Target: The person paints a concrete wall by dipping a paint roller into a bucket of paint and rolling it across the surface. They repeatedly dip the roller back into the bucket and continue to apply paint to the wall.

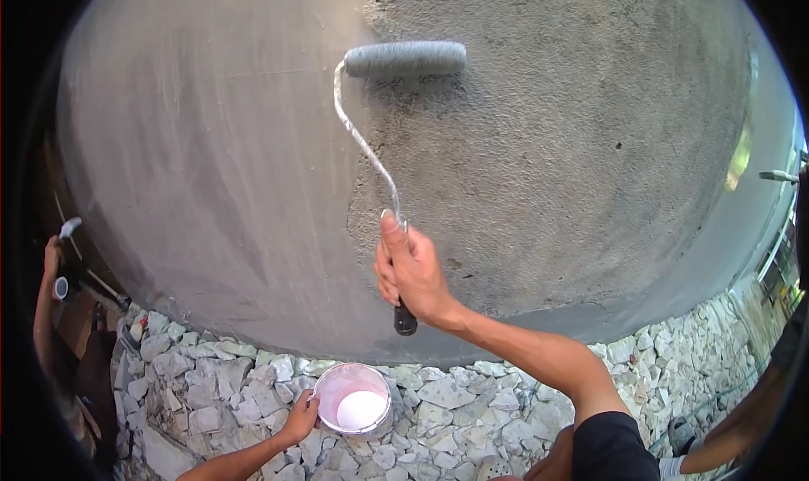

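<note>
My right hand (pixel 411 272) is wrapped round the black handle of a paint roller (pixel 405 59). The grey roller sleeve lies level against the wall, where a smooth grey area meets rough plaster (pixel 539 169). A bent, paint-covered wire frame runs from its left end down to the handle. Low in the view, my left hand (pixel 305 415) grips the left rim of a bucket (pixel 352 398). White liquid shows inside the bucket, whose inner wall looks pinkish.
Broken pale stones (pixel 447 392) cover the ground along the wall's foot. At the far left, another person's hand (pixel 52 255) holds a brush (pixel 70 226) near a small cup (pixel 60 288). Part of another person (pixel 733 435) and a brush (pixel 777 176) show at the right edge.
</note>
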The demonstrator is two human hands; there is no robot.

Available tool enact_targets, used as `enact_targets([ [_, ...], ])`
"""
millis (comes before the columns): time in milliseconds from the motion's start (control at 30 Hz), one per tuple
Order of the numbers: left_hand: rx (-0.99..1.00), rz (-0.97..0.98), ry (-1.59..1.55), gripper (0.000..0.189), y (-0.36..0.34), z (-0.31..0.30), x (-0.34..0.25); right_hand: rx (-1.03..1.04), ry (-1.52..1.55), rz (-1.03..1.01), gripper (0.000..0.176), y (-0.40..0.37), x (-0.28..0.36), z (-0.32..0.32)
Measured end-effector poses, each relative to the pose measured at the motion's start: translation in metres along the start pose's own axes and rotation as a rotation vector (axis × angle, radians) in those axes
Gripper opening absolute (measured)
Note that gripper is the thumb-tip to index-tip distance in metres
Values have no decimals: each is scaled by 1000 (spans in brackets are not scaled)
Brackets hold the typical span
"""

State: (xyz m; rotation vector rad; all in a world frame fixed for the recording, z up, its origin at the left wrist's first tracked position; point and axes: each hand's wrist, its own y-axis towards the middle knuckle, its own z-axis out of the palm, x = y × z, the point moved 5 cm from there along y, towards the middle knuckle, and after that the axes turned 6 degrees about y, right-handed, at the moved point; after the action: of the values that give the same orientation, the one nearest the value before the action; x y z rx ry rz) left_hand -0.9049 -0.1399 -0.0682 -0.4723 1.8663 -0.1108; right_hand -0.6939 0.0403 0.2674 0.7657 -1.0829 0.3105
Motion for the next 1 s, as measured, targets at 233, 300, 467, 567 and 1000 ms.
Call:
enact_targets([
  [233, 10, -27, 4, 34, -2, -5, 0, -60, 23, 98, 47, -52, -73, -23],
  [300, 20, -22, 5, 34, -2, -7, -2, -54, 59, 75, 47, -39, -57, -16],
  [467, 35, -51, -16, 35, 0, -5, 3, -9, 191, -13, 46, -14, -1, 16],
  [567, 33, -35, 16, 36, 0, -6, 0, -34, 153, -26, 45, -15, -1, 18],
  [1000, 39, -12, 27, 31, -1, -6, -5, -92, 146, -83, 45, -15, -16, 14],
])
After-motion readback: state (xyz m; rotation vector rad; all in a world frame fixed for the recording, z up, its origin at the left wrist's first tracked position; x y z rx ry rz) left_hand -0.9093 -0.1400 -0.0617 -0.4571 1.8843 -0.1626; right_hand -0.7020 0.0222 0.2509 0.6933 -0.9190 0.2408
